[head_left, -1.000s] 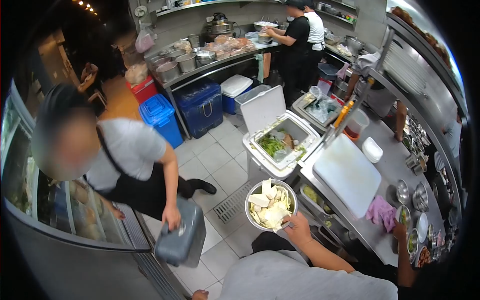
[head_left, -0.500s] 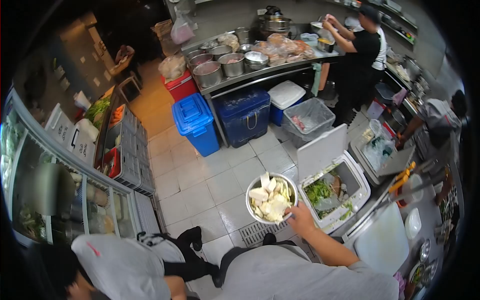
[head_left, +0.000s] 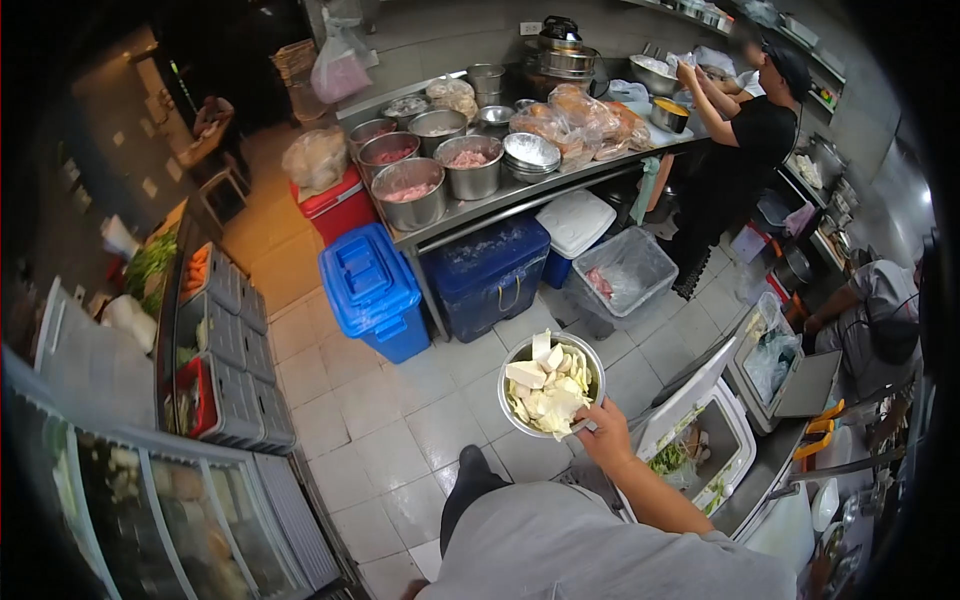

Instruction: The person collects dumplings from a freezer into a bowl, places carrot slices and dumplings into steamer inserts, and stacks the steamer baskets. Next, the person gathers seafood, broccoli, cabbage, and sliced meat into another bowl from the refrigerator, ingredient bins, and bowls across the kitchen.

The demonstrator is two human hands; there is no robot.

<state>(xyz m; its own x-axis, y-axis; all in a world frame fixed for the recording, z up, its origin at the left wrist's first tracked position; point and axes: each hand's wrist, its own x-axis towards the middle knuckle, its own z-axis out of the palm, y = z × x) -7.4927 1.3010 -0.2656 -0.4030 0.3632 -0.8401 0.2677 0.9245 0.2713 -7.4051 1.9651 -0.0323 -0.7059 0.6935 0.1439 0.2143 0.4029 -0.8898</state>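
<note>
My right hand (head_left: 603, 433) grips the rim of a round metal bowl (head_left: 602, 372), fingers closed at its lower right edge. Inside are pale cut cabbage leaves (head_left: 552, 405) and white blocks that look like tofu (head_left: 527, 374). The bowl is held out in front of my body, above the tiled floor. My left hand cannot be made out in the picture.
An open white cooler (head_left: 735, 425) with greens stands right of my arm. Ahead are a blue bin (head_left: 372, 285), a navy cooler (head_left: 487, 265), a lined tub (head_left: 625, 275) and a steel table (head_left: 440, 225) with meat pots. A person in black (head_left: 765, 140) works behind it.
I have moved forward toward the steel table, still holding the bowl. The open cooler has shifted right and down in view. The person at lower left has gone out of view.
</note>
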